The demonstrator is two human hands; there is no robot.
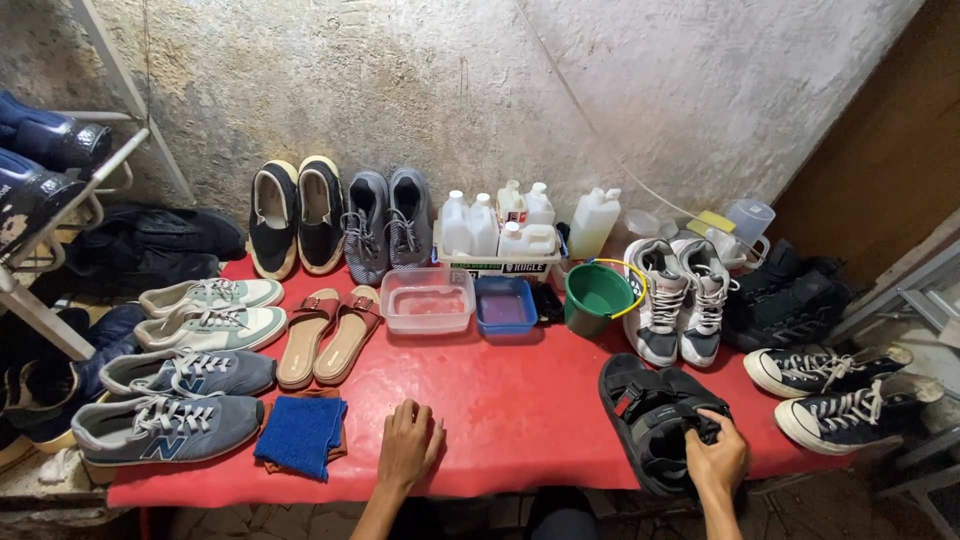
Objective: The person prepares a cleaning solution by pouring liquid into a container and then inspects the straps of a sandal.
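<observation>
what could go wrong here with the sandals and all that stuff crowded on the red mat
The right hand grips the black sandals at the red mat's front edge; a loose grip might drop them off it. Lifting them could clip the green bucket or white sneakers just behind. The left hand rests flat, near the blue cloth.

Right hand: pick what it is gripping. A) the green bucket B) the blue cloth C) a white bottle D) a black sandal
D: the right hand closes its fingers on a strap of the black sandal at the near edge of the red mat, while the left hand lies flat on the mat.
</observation>
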